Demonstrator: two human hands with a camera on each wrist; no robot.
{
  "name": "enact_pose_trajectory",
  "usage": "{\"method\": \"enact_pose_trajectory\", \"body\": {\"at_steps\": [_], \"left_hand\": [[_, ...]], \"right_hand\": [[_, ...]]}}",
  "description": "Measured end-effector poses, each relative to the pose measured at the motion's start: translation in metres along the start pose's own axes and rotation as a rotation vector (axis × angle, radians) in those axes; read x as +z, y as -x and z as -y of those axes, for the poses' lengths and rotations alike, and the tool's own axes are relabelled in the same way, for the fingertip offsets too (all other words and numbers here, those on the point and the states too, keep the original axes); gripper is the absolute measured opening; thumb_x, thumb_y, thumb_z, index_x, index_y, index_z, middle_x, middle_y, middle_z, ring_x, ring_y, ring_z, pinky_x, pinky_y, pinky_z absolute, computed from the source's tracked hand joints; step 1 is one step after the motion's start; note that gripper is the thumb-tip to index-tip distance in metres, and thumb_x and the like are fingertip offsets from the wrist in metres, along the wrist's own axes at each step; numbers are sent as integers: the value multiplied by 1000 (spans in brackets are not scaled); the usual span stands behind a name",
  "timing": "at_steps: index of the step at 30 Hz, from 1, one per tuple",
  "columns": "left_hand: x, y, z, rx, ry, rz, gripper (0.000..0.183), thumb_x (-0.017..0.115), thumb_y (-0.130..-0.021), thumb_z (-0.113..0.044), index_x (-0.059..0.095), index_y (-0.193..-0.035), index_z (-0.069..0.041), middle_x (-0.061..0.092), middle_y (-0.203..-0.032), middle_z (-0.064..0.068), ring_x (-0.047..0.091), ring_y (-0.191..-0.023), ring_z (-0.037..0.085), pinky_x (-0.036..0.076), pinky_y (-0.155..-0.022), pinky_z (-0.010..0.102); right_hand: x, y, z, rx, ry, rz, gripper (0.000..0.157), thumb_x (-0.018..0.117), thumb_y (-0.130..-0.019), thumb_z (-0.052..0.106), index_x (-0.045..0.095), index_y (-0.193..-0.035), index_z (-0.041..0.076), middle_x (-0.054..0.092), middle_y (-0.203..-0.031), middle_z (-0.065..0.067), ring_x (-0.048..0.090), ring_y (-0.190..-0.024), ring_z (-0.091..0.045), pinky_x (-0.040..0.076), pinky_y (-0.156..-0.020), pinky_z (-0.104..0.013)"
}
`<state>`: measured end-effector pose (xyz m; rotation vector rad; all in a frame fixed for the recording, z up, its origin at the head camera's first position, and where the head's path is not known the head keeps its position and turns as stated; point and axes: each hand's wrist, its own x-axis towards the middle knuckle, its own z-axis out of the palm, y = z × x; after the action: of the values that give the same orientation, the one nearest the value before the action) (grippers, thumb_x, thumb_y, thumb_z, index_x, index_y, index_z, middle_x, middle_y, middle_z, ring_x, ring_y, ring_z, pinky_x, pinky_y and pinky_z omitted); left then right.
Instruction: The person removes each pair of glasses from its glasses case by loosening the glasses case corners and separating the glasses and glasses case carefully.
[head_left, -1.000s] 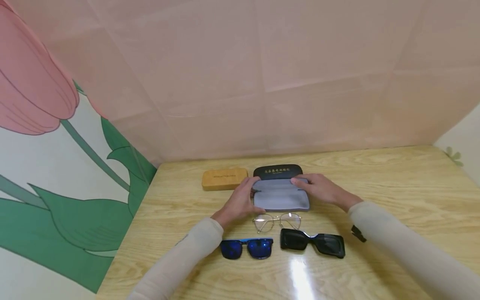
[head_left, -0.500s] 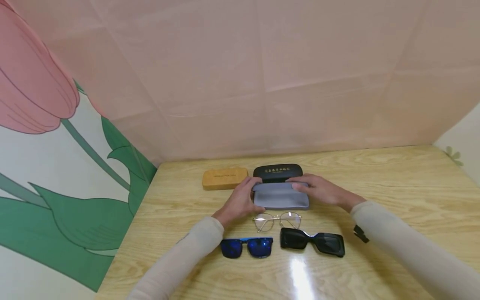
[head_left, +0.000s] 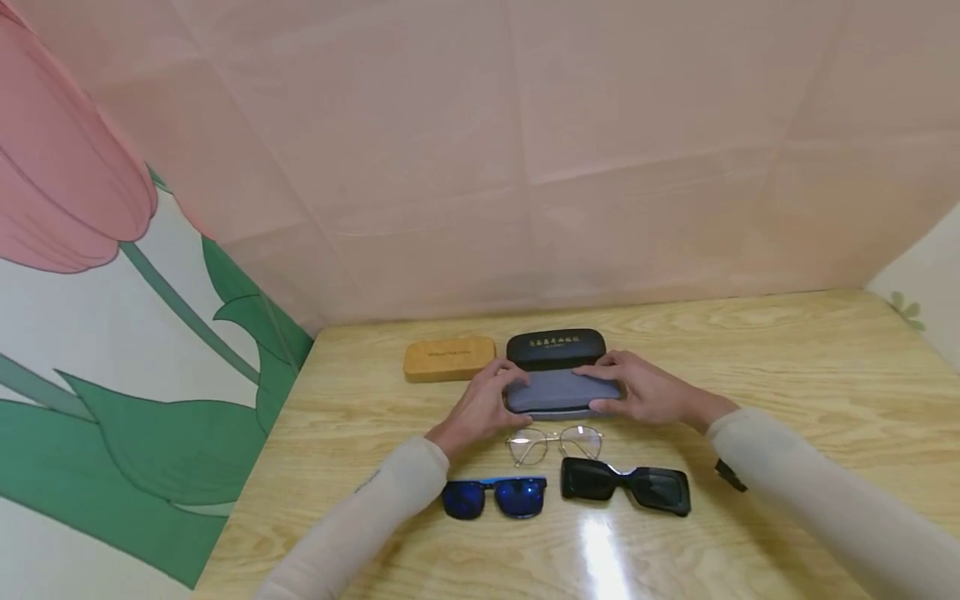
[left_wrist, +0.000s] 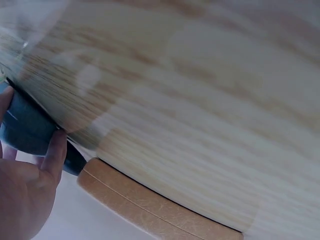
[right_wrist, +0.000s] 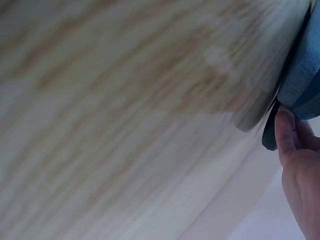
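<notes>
A grey-blue glasses case [head_left: 557, 390] lies on the table between both hands, its lid down with a thin dark line along the front edge. My left hand [head_left: 480, 402] grips its left end, thumb at the front corner and fingers over the lid. At the right end my right hand [head_left: 651, 390] holds the case, thumb in front and fingertips on the lid. In the left wrist view the case [left_wrist: 27, 127] sits between thumb and fingers. The right wrist view shows fingers of the right hand [right_wrist: 302, 172] against the end of the case [right_wrist: 300, 82]. The inside is hidden.
Behind it stands a black glasses case [head_left: 556, 346] with gold lettering, and left of that a wood-coloured case [head_left: 450, 358]. Nearer lie thin-framed glasses [head_left: 553, 443], blue-lensed sunglasses [head_left: 493, 497] and black sunglasses [head_left: 625, 485]. A pink-beige cloth [head_left: 525, 167] hangs behind the table [head_left: 787, 375].
The grey-blue case's lid has swung forward and down from standing open. My right hand has followed it, its thumb now at the front edge. The left hand stays at the left end.
</notes>
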<state>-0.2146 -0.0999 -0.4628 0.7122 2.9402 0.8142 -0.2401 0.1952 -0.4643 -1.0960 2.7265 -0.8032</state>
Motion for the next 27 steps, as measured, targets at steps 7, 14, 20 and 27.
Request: {"method": "enact_pose_trajectory", "body": {"at_steps": [7,14,20,27], "left_hand": [[-1,0,0,57,-10,-10,46,90,-73,-27,67,-113,-20,53,-130,4,59,-113,21,53,-96,31],[-2,1,0,83,-21,0,43,89,-75,-26,67,-111,-19,52,-129,4,58,-112,20,54,-95,30],[-2,2,2,74,-26,11,42,87,-77,-28,66,-112,-21,50,-130,2,58,-115,19,53,-96,29],[-3,1,0,97,-25,27,41,87,-76,-27,66,-110,-19,49,-128,2,56,-116,18,53,-97,29]], "right_hand": [[2,1,0,3,62,-25,61,75,-85,47,57,-141,29,60,-124,-9,53,-101,-18,47,-82,-35],[4,0,9,7,199,-48,63,80,-81,45,58,-138,28,61,-129,-8,58,-110,-25,52,-87,-43],[5,-10,26,-95,313,-36,57,71,-87,50,57,-138,28,59,-133,-4,54,-120,-26,46,-98,-50],[10,-22,41,-158,374,20,53,66,-91,52,54,-140,34,56,-139,-5,52,-125,-28,43,-102,-58]]}}
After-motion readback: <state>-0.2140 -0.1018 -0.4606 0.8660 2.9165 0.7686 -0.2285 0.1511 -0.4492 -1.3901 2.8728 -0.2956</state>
